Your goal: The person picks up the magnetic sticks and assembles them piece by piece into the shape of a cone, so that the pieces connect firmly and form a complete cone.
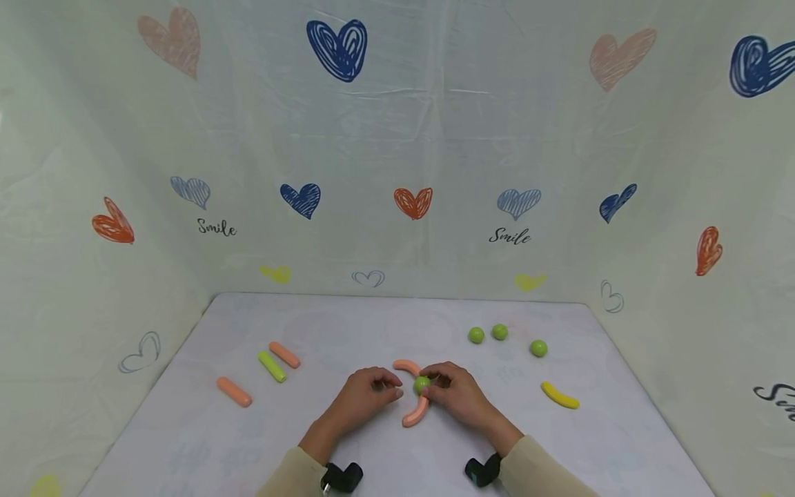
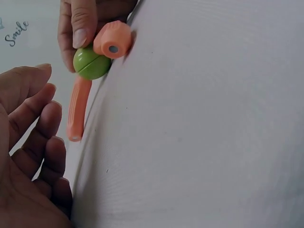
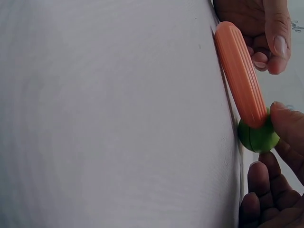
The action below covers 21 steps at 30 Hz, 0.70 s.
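My right hand (image 1: 464, 397) pinches a glossy green ball (image 1: 421, 384) between thumb and fingers, just at the table's surface. Two curved orange magnetic sticks meet this ball: a far stick (image 1: 405, 365) and a near stick (image 1: 415, 414). In the left wrist view a grey disc shows in the end of the near stick (image 2: 116, 42). My left hand (image 1: 366, 397) hovers to the left of the ball, fingers loosely bent and holding nothing; a gap separates its fingertips from the ball. The right wrist view shows the near stick (image 3: 241, 73) touching the ball.
On the left of the white table (image 1: 348, 324) lie two straight orange sticks (image 1: 234, 391) and a lime green stick (image 1: 272, 366). Three more green balls (image 1: 499, 332) sit at the back right. A curved yellow stick (image 1: 560, 395) lies to the right. A heart-printed curtain (image 1: 459, 152) surrounds the table.
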### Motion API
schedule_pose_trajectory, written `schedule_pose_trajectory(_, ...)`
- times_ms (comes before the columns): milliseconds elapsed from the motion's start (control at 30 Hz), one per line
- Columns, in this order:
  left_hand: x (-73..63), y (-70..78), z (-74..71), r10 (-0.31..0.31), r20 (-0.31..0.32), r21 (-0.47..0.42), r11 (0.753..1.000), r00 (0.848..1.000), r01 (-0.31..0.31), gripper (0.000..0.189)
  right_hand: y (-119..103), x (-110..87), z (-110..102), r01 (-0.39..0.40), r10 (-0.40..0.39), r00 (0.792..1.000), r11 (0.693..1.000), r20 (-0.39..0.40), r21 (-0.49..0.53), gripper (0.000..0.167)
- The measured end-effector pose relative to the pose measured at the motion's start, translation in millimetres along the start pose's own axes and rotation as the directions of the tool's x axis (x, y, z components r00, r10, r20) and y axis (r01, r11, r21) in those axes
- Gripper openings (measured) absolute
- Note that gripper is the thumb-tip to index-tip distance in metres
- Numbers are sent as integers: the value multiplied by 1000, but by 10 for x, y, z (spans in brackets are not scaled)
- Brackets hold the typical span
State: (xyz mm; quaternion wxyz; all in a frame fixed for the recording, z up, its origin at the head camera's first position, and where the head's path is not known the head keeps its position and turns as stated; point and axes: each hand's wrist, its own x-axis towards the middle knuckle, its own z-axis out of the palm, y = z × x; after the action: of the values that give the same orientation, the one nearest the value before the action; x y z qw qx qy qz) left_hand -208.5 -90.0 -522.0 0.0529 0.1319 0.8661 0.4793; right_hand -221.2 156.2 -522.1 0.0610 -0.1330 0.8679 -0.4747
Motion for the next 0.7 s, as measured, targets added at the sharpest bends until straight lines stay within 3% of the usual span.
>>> schedule_pose_trajectory(233,18,-29,-29,8,-3,-77,997,1000,-8,13,25,-2,22,16,-16,1000,1000,-18,13,30)
schedule_pose_trajectory(700,4,-30,-25,20,4,-67,998,1000,-20,12,-19,-27,59,-6,7,999,1000,-36,14,30)
